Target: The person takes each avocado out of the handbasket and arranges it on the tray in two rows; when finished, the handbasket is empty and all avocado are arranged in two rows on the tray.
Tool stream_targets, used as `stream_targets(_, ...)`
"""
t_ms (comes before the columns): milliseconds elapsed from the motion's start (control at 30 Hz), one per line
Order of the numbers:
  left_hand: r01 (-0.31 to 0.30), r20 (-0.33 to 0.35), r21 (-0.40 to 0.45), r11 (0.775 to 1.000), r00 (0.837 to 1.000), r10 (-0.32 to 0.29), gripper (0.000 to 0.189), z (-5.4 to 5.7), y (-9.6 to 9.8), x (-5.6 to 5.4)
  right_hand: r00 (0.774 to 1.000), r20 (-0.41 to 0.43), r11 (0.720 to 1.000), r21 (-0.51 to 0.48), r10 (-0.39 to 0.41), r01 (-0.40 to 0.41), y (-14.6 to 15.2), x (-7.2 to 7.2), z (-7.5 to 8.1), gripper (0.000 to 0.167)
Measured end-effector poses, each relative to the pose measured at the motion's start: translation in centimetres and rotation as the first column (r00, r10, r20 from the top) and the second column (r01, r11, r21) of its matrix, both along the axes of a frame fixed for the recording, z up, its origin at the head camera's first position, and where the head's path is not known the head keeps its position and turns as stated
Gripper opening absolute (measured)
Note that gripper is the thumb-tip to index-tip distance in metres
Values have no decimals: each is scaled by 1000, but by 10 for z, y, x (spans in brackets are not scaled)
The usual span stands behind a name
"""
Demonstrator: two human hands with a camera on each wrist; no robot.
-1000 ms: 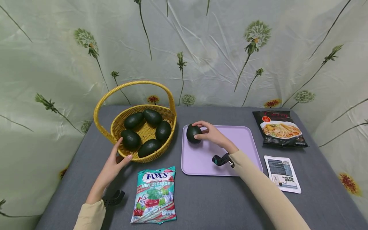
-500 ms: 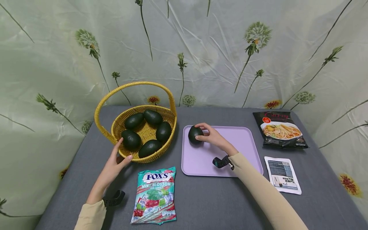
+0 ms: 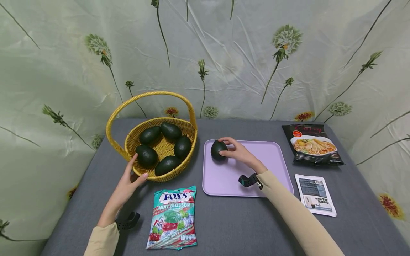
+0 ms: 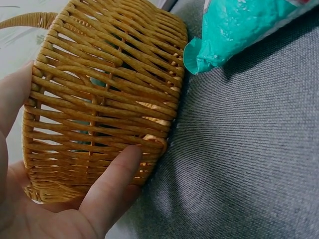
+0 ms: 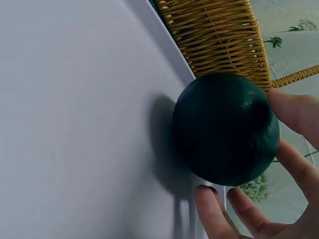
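Note:
In the head view, my right hand [image 3: 238, 154] holds a dark green avocado [image 3: 217, 150] between thumb and fingers over the left part of the lilac tray [image 3: 246, 188]. The right wrist view shows this avocado [image 5: 224, 129] near the tray's edge; whether it touches the tray I cannot tell. My left hand [image 3: 125, 186] holds the near left side of a yellow wicker basket [image 3: 174, 173]. In the left wrist view, its fingers spread round the woven wall [image 4: 109, 109], one digit at the rim. Several avocados [image 3: 146, 156] lie in the basket.
A green Fox's candy bag [image 3: 173, 217] lies in front of the basket. Right of the tray are a black noodle packet [image 3: 313, 144] and a white pouch [image 3: 315, 195]. The basket's tall handle [image 3: 153, 93] arches upward. A flowered cloth [image 3: 237, 60] hangs behind the table.
The right hand and its avocado have shifted slightly to the right over the tray. The left hand keeps its place on the basket.

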State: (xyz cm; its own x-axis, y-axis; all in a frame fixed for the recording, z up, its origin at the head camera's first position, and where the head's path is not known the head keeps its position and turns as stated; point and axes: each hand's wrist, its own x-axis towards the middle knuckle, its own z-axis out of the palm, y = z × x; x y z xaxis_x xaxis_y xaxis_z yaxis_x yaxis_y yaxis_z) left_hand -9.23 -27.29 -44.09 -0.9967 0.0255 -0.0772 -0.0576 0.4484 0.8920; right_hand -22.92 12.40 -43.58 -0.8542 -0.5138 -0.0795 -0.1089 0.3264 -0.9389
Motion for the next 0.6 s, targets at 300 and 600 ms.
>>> stream_targets(300,-6,9,-4,1000,1000,7,81,-1,0,0,997,-62,998,-45,-50,48,2,-6,9,49)
stream_targets(600,-10,22,-2,1000,1000,10,81,0,0,-1,994,-101,992,-112,43,-55,-22,-12,29,44)
